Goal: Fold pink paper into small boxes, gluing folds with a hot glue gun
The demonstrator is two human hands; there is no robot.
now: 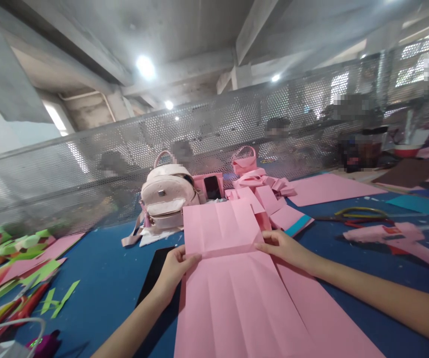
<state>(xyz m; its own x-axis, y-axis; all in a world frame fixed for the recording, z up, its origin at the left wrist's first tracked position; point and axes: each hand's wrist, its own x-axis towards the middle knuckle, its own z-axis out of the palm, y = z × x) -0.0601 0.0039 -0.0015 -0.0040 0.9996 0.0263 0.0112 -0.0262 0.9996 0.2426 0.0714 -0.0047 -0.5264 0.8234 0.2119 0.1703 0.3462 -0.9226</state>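
A creased sheet of pink paper (233,293) stretches toward me, with lengthwise fold lines and one crosswise fold. My left hand (173,273) pinches its left edge at the crosswise fold, thumb on top. At the right edge, level with that fold, my right hand (283,251) grips the paper the same way, its fingers partly hidden behind it. The far part of the sheet tilts upward. Under it on the right lies another pink sheet (322,308). A flat black object (155,276) shows beneath my left wrist.
A pale pink backpack (169,194) and a phone (212,187) stand behind the paper, beside folded pink paper pieces (254,179). On the right lie scissors (364,214) and a pink glue gun (397,236). Green paper scraps (59,301) and cables sit left. A perforated metal screen (214,129) runs behind.
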